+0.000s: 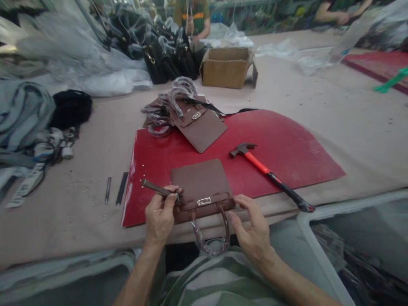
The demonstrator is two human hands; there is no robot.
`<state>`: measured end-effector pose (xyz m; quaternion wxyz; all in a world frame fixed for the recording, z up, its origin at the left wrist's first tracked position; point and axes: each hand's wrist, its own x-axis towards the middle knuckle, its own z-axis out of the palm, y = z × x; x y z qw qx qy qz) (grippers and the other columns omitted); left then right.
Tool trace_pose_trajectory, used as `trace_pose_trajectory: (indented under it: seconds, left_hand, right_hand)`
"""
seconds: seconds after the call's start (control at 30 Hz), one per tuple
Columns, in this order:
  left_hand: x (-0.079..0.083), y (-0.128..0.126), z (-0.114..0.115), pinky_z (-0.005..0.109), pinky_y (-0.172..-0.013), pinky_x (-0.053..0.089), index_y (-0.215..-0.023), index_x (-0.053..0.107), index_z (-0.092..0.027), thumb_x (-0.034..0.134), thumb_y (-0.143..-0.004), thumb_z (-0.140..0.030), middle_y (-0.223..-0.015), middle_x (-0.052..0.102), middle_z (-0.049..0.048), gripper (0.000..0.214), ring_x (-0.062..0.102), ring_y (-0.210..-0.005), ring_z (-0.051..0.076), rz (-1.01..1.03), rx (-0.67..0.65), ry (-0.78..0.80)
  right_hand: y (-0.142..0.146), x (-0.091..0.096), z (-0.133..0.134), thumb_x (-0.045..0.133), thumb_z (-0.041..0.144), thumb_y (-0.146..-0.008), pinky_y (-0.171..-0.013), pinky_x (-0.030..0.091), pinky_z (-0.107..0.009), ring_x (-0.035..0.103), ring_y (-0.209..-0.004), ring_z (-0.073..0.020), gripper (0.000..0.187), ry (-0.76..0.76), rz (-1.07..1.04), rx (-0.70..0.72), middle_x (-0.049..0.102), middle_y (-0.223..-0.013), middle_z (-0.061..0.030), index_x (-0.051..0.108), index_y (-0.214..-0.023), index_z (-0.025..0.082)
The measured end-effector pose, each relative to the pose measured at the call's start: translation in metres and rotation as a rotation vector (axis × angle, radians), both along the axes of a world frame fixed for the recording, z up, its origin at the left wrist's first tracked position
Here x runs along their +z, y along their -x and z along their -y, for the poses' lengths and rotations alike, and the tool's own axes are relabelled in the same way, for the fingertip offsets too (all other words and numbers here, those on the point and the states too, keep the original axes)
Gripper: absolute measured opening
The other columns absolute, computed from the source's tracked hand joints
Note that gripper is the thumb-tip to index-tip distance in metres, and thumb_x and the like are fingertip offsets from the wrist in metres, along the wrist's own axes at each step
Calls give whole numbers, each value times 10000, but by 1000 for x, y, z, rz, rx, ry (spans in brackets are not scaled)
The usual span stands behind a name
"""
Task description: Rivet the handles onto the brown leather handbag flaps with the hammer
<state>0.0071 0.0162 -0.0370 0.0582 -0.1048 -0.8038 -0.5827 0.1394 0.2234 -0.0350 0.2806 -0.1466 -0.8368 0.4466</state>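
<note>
A brown handbag (pixel 200 180) lies flat on a red mat (pixel 280 136), its plastic-wrapped handle (pixel 211 246) hanging over the table edge toward me. At the bag's left corner, my left hand (pixel 161 214) pinches a brown strap (pixel 156 187) with a small metal fitting between thumb and fingers. My right hand (pixel 253 227) is by the bag's right corner, fingers apart, the fingertips at or touching its side. The silver clasp (pixel 204 201) faces up between the hands. To the right of the bag rests a claw hammer (pixel 270 174) with a red and black handle.
More brown handbags (pixel 200 123) lie at the mat's far edge. Two thin dark strips (pixel 121 188) sit left of the mat. Beyond stand a cardboard box (pixel 226 68) and several black bags (pixel 165 55). Grey bins (pixel 306 238) flank me below the table. Co-workers are across the table.
</note>
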Motion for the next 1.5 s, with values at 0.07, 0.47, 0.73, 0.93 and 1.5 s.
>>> trace_pose_trajectory:
  seconds: [0.07,0.47,0.73,0.93,1.5]
  left_hand:
    - [-2,1,3,412,-984,513,-1045,678,-167,576,-929,-416,-1017,746,88,293,693,-1029,234,-8,-4,-14]
    - [-12,1,5,446,-1026,487,-1035,662,-172,595,-938,-344,-1010,718,76,209,698,-967,214,-23,-46,-163]
    - [-11,0,6,398,-963,531,-1007,656,-165,613,-928,-292,-1043,692,76,156,709,-953,214,6,-84,-281]
    - [-13,1,7,404,-934,552,-1003,646,-163,616,-924,-278,-1055,685,81,143,712,-959,227,15,-98,-313]
    - [-16,3,6,423,-923,563,-987,652,-162,635,-910,-292,-1034,693,81,151,718,-943,234,14,-68,-336]
  right_hand:
    - [-7,3,3,659,386,-838,-850,546,-449,671,-932,-267,284,351,141,-122,703,-1021,-124,639,-1033,179]
    - [16,35,-2,828,426,-683,-666,482,-276,613,-638,-133,456,1255,272,-23,707,-831,-38,620,-992,164]
    - [44,41,-9,787,487,-716,-648,450,-274,568,-692,-160,362,958,342,224,669,-747,-25,700,-832,156]
    - [51,34,1,820,506,-675,-628,532,-289,609,-694,-168,426,1241,367,143,684,-803,-46,709,-890,155]
    - [56,22,-1,870,422,-623,-635,537,-295,629,-657,-175,405,1296,364,133,717,-794,-70,739,-876,135]
